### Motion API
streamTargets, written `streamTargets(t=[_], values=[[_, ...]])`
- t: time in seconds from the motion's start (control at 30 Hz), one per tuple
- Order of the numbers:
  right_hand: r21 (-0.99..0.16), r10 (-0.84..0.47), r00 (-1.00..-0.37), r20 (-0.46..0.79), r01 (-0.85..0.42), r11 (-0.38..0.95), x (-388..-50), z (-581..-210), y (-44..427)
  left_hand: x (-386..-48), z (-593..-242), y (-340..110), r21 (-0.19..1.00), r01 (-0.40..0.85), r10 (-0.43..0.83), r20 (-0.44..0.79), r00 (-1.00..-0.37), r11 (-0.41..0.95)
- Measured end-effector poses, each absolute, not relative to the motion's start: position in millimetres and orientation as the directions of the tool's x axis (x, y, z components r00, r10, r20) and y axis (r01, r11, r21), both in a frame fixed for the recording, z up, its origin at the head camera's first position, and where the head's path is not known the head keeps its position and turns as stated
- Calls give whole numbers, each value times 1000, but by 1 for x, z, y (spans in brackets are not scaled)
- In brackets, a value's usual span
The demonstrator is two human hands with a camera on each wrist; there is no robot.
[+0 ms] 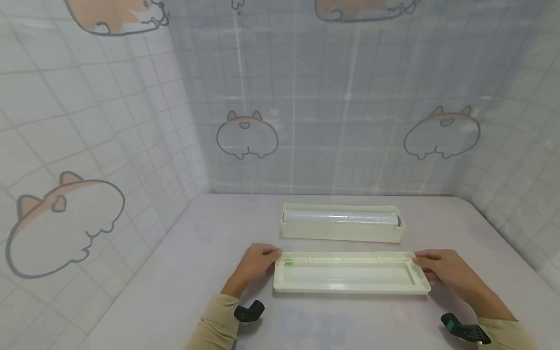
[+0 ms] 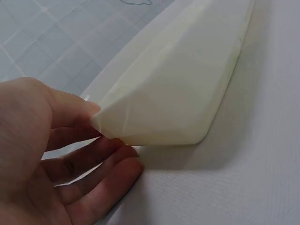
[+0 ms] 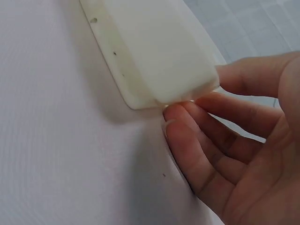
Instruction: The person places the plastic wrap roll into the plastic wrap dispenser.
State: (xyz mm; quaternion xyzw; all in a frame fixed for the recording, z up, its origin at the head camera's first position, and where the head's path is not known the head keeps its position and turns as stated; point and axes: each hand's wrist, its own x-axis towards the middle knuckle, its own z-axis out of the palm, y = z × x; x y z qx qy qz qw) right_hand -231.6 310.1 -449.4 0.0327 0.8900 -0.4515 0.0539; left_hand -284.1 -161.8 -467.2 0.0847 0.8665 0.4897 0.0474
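Observation:
A long off-white plastic lid [image 1: 350,287] with a small green piece near its left end is held level in front of a matching box. My left hand [image 1: 258,260] pinches its left end between thumb and fingers; the left wrist view shows the lid's corner [image 2: 164,108] in that grip. At the other end my right hand [image 1: 444,267] pinches the lid, and in the right wrist view the fingers lie under its edge [image 3: 164,61]. Behind it stands the open cling film box [image 1: 341,232], with a roll of clear film [image 1: 341,217] lying inside.
The table [image 1: 197,272] has a pale cloth with faint prints. Behind it and along both sides hang sheets [image 1: 306,121] with a grid and cartoon dog pattern. A black wrist camera [image 1: 249,311] sits on the left sleeve, another [image 1: 465,329] on the right.

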Motion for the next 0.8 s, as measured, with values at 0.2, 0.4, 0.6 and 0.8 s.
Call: streamTargets(t=[0.2, 0.4, 0.6, 0.8], values=[[-839, 30, -996, -81, 85, 537, -232, -452, 308, -285, -465, -161, 862, 117, 154, 46, -987, 494], [-871, 65, -993, -94, 114, 478, -231, -454, 303, -286, -466, -160, 861, 136, 141, 76, -987, 490], [-901, 68, -992, -109, 127, 414, -233, -455, 302, -288, -465, -159, 911, 122, 128, 77, -989, 393], [-914, 83, -987, -137, 158, 374, -236, -456, 302, -288, -464, -159, 954, 130, 141, 94, -986, 272]])
